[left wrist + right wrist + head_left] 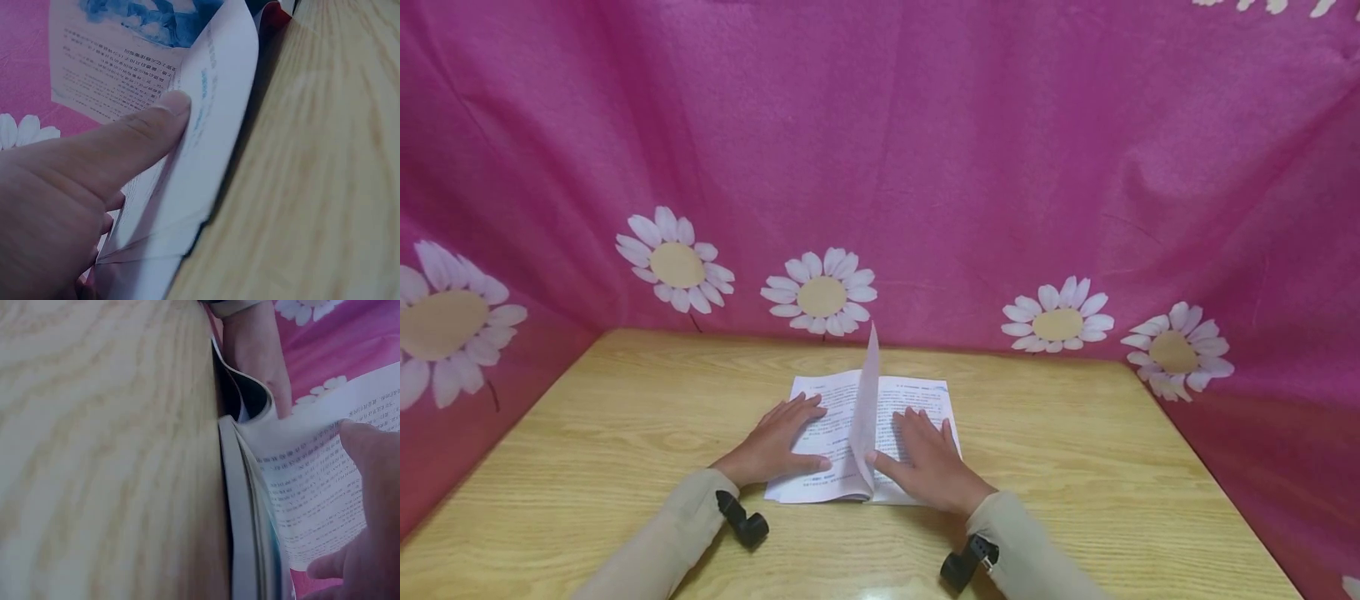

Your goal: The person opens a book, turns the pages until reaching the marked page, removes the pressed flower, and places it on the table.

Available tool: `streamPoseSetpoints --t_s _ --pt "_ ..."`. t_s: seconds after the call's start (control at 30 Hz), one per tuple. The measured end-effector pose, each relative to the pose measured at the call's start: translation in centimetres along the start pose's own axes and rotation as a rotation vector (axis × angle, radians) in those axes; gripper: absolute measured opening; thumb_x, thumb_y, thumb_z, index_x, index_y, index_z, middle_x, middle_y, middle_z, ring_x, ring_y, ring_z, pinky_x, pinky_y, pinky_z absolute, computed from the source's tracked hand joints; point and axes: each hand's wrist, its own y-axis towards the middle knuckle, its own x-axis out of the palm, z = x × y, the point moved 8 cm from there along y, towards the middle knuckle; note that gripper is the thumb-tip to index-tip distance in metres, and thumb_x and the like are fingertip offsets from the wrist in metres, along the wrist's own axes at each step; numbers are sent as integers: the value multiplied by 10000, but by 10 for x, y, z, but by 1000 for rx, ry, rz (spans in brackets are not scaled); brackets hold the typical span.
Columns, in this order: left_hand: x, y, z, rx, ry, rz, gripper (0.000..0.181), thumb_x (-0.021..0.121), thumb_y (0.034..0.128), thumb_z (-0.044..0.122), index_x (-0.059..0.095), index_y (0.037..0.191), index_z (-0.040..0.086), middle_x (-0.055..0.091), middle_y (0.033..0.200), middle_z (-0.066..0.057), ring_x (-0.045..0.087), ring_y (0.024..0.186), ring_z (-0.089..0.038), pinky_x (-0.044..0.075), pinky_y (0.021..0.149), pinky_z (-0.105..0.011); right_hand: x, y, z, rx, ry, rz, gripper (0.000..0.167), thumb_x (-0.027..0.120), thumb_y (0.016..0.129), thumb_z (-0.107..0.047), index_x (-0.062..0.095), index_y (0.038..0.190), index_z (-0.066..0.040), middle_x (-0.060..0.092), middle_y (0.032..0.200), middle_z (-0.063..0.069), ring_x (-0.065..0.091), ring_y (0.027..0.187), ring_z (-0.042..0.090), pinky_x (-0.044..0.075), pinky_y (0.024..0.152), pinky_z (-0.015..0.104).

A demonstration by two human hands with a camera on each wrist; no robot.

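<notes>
Book [833, 437] lying open in front of you on a pale wooden table [1090, 483], with its lower edge toward you. One leaf [867, 400] stands nearly upright between the two halves, narrow as your head camera sees it; from your left wrist it shows a blue picture above lines of print. Your left hand [775, 442] rests on the left page, fingers extended and relaxed, thumb laid lower on the paper, gripping nothing. Your right hand [928, 465] lies over the right page, fingers spread and loosely straight, its thumb reaching to the foot of the upright leaf, with no grip on it. You wear light sleeves [673, 529] and a black device [751, 529] at each wrist. Behind the table hangs a magenta cloth [925, 167] with white daisies [822, 297].
</notes>
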Motion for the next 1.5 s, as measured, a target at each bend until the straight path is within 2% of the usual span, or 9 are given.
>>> streamPoseSetpoints --t_s 0.13,0.33,0.47,0.6,0.83,1.03,1.27,1.43,1.5 --pt "1 2 -4 -34 -27 0 720 646 861 542 452 1434 151 287 1570 -39 114 1474 -279 55 1181 -510 3 -1 -2 -12 -21 12 928 404 889 -718 312 1496 -23 204 1577 179 96 1466 345 -38 1154 570" --pt "-2 2 -6 -66 -140 19 565 314 1022 510 472 1428 149 304 1563 -28 120 1476 -247 51 1189 -471 7 -3 -5 -36 -44 31 930 414 887 -716 331 1484 -8 205 1563 223 106 1456 381 -22 1149 586" --pt "-5 2 -8 -97 -213 42 633 172 1035 516 505 1404 125 332 1549 -18 150 1470 -246 74 1188 -459 10 -4 -5 -27 -45 19 939 415 880 -724 331 1484 -10 191 1567 224 92 1458 382 -25 1147 589" --pt "-7 2 -10 -136 -319 71 661 129 1034 520 501 1412 126 349 1540 -30 183 1457 -288 101 1171 -517 14 -4 -3 -6 -65 -3 981 400 850 -770 318 1497 -37 165 1581 199 66 1465 363 -28 1149 585" --pt "-8 0 -16 -242 -450 63 808 55 986 612 308 1498 41 233 1574 -117 85 1469 -285 42 1180 -490 15 -5 -3 -2 -88 1 1019 408 818 -802 309 1504 -55 152 1587 189 58 1467 354 -4 1151 586" --pt "-6 -1 -17 -293 -541 51 794 154 982 636 234 1528 65 196 1591 -111 95 1470 -277 85 1180 -472 15 -5 -4 -8 -119 15 1014 410 819 -800 317 1500 -54 154 1584 196 73 1466 353 14 1151 587" --pt "-9 -1 -12 -173 -483 71 632 532 973 412 296 1499 151 343 1532 -117 287 1419 -291 208 1156 -501 15 -5 -5 -16 -139 16 1016 399 816 -809 327 1494 -56 171 1579 202 89 1463 363 36 1146 600" --pt "-12 0 -12 -119 -441 110 811 626 928 252 106 1550 227 274 1565 -127 201 1452 -297 153 1160 -535 15 -5 -4 -10 -142 10 1018 394 817 -809 323 1497 -55 164 1583 196 86 1464 358 32 1147 598" --pt "-13 0 -11 -95 -394 110 808 625 921 214 128 1554 287 200 1592 -114 153 1462 -316 146 1146 -577 15 -5 -4 -10 -143 10 1014 397 820 -803 320 1498 -53 161 1583 197 86 1464 358 29 1148 595"
